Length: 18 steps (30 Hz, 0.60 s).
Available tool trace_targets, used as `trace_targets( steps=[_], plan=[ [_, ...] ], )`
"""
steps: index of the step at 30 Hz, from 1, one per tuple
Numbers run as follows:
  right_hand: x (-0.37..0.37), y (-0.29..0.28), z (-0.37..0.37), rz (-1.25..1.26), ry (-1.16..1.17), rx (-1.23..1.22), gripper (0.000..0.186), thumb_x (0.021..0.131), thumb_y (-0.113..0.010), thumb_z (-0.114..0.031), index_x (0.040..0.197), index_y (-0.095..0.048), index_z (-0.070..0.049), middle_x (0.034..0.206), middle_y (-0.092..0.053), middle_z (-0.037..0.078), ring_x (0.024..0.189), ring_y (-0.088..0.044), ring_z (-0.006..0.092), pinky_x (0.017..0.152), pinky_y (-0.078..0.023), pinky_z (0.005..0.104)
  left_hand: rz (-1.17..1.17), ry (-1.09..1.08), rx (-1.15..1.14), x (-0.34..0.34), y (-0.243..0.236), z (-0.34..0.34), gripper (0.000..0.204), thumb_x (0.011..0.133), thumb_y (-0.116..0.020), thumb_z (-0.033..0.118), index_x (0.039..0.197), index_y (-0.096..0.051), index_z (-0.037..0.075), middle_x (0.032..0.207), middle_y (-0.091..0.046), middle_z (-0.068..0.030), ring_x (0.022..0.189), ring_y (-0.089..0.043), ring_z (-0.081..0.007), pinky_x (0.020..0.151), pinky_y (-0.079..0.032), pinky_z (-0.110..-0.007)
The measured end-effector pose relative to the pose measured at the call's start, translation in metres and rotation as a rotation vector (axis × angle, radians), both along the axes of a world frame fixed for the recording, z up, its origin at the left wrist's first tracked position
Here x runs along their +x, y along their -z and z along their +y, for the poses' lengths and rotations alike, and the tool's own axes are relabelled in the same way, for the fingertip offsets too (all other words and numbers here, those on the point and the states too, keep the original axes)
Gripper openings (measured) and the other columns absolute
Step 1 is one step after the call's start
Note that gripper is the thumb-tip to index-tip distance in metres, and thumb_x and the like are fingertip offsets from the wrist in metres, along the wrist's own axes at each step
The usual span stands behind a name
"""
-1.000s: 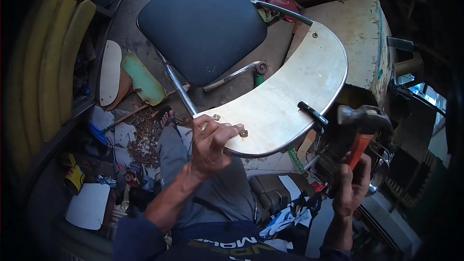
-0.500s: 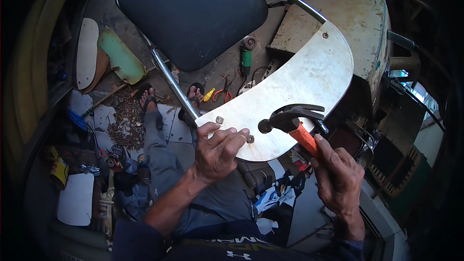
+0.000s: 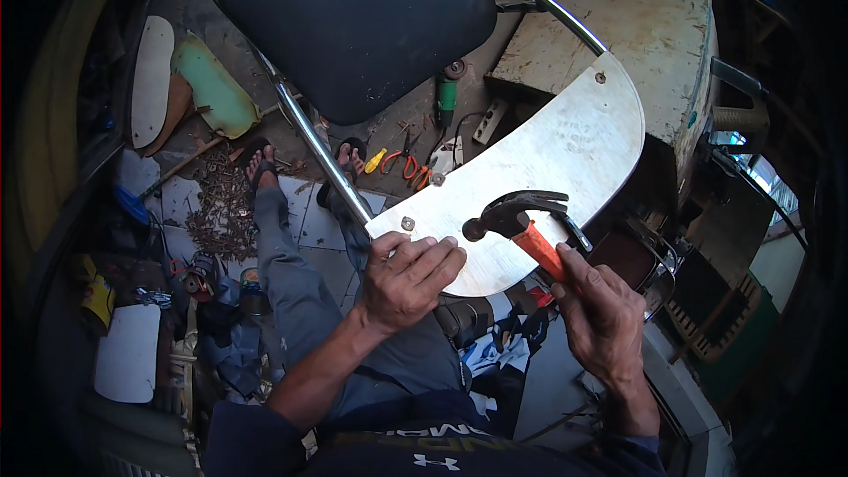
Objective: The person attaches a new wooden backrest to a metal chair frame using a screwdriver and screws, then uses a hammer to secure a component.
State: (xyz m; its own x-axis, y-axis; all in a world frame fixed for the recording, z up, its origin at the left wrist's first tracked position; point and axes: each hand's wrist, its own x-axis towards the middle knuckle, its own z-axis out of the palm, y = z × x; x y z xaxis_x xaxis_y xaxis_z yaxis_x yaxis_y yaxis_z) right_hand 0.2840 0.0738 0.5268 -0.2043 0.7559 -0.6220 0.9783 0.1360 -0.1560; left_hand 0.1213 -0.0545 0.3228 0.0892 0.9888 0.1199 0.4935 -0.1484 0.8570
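Observation:
A curved, pale plywood panel (image 3: 530, 159) is joined to the chrome tube frame of a chair with a black padded seat (image 3: 353, 26). My left hand (image 3: 411, 281) grips the panel's near left edge, fingers curled over its top; the thumb's hold is partly hidden. Beside those fingers sits a small metal fitting (image 3: 407, 223). A similar fitting (image 3: 439, 179) shows at the panel's inner edge, and a third (image 3: 601, 78) near the far corner. My right hand (image 3: 605, 314) is closed around the orange handle of a claw hammer (image 3: 521, 216), whose head hovers over the panel.
On the floor beyond the panel lie a green angle grinder (image 3: 447, 97), a yellow-handled screwdriver (image 3: 375, 160) and orange-handled pliers (image 3: 402, 163). A worn wooden box (image 3: 609, 18) stands at the right. Wood scraps (image 3: 221, 208) lie by my feet.
The fitting near my left fingertips no longer shows there, and one now appears at the panel's inner edge. My left fingers have shifted slightly right. The hammer has moved slightly left.

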Motion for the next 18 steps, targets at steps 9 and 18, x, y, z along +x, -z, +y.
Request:
trace_targets(
  steps=[9,18],
  plan=[
    [0.03,0.031,-0.041,0.049,0.368,0.042,0.033,0.091,-0.077,-0.017,0.118,-0.069,0.0,0.084,-0.07,0.016,0.069,-0.067,0.0269,0.067,-0.053,0.0368,-0.016,0.032,-0.028,0.012,0.001,-0.008,0.053,0.063,-0.071,0.007,0.115,-0.075,0.016,0.119,-0.071,0.0037,0.1,-0.061,-0.0156,0.093,-0.037,-0.037],
    [0.076,0.017,-0.081,0.304,0.928,0.29,0.017,0.095,-0.075,-0.013,0.097,-0.062,-0.003,0.077,-0.053,-0.005,0.066,-0.042,0.0041,0.061,-0.036,0.0218,0.004,0.116,-0.035,0.011,0.002,-0.012,0.046,0.069,-0.069,0.007,0.113,-0.072,0.019,0.119,-0.07,0.0015,0.101,-0.063,-0.016,0.094,-0.037,-0.038]
  ],
)
